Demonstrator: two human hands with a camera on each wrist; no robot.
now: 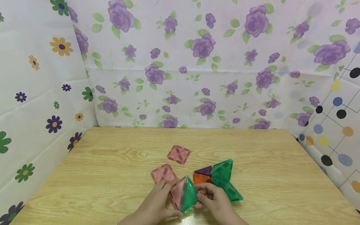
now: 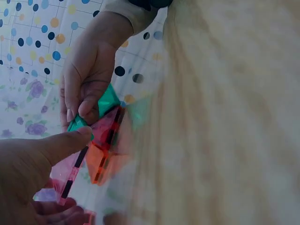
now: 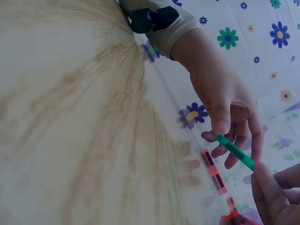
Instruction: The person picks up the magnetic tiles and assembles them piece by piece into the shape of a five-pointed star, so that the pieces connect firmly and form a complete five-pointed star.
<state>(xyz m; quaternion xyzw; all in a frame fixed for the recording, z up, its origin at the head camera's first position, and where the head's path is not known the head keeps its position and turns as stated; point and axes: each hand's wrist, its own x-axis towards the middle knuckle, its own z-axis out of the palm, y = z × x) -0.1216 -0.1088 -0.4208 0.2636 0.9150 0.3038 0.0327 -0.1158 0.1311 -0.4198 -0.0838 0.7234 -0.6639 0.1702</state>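
Observation:
A pink triangular magnetic tile [image 1: 177, 192] and a green triangular magnetic tile [image 1: 189, 195] meet along one edge, tilted above the table. My left hand [image 1: 157, 201] holds this pair, its thumb at the near corner and its fingers at the far side. My right hand [image 1: 215, 198] pinches the right corner of the green tile. In the right wrist view, the green tile [image 3: 236, 153] appears edge-on between both hands. Just beyond the left fingers lies a pink square tile [image 1: 164, 173], partly hidden. Another pink square tile [image 1: 178, 154] lies flat farther back.
Beside my right hand stands a joined group of tiles: a purple piece [image 1: 204, 170], an orange piece [image 1: 201, 178] and green pointed pieces [image 1: 223, 170]. The wooden table [image 1: 118, 156] meets a flowered cloth [image 1: 182, 93] at the back, with patterned cloths at both sides.

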